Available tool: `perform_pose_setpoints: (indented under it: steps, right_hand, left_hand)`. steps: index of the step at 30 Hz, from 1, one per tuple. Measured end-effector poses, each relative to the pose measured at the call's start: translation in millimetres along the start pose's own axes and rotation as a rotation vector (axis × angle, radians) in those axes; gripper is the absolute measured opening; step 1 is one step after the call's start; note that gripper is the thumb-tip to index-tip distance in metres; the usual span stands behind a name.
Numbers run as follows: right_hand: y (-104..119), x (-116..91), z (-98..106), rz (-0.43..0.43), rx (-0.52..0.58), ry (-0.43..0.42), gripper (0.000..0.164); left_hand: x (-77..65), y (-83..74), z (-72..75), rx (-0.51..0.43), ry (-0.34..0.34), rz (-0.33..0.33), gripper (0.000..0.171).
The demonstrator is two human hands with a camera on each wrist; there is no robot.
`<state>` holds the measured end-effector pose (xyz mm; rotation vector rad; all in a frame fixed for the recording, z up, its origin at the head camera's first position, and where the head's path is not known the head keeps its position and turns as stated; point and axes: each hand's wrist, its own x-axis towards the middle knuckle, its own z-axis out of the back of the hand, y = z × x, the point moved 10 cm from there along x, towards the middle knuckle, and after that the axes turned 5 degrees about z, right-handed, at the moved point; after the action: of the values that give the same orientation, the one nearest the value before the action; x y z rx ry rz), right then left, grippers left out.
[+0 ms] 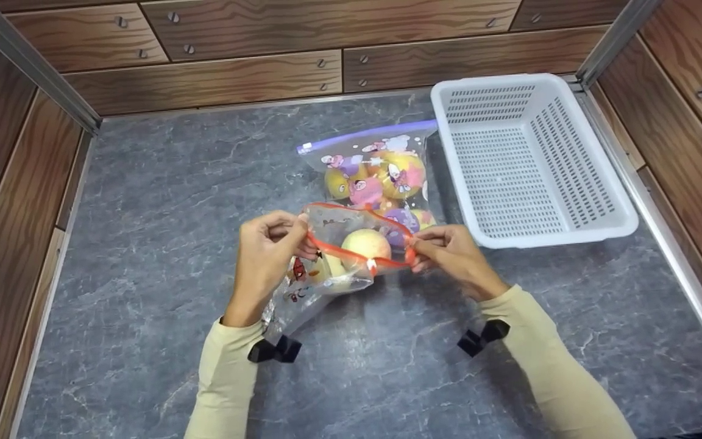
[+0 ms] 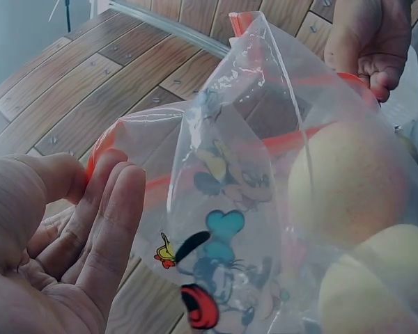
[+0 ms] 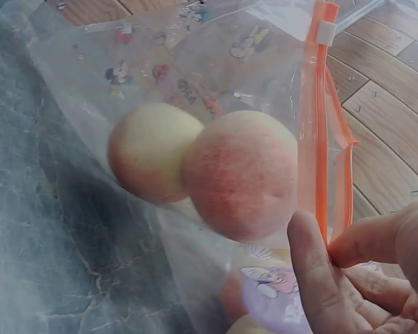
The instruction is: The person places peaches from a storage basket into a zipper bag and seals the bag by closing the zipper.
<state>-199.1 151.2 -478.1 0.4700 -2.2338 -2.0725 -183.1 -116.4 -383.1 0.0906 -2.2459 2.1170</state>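
A clear zip bag [image 1: 320, 286] with an orange zip edge and cartoon prints hangs between both hands, its mouth spread apart. My left hand [image 1: 270, 256] pinches the left end of the orange edge between thumb and fingers. At the right end, my right hand [image 1: 453, 255] pinches the same edge. Inside the bag, peaches show through the plastic: one peach [image 3: 240, 174] is blushed pink, and a paler peach [image 3: 153, 149] touches it. A white slider [image 1: 372, 264] sits on the near side of the zip.
Behind the held bag lies a second clear bag [image 1: 351, 155] with a purple zip edge, round yellow and pink fruit inside it. A white slotted basket [image 1: 537, 238] stands at the back right. Wood-patterned panels [image 1: 253, 73] enclose the grey marbled tabletop [image 1: 162, 183].
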Motion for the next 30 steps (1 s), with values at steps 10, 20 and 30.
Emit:
perform_pose_setpoints:
  steps: [10, 20, 30]
  right_hand:
    - [20.3, 0.5, -3.1, 0.041, -0.006, -0.003, 0.022]
    - [60.8, 0.8, -10.7, 0.098, -0.022, 0.007, 0.01]
    - [129.3, -0.9, -25.8, 0.239, -0.168, 0.028, 0.007]
  left_hand:
    - [-1.8, -16.3, 11.7, 0.0, -0.026, -0.07, 0.019]
    - [-7.0, -41.1, 29.4, 0.02, -0.064, -0.138, 0.019]
    - [-18.3, -73.6, 51.2, 0.016, -0.151, -0.244, 0.021]
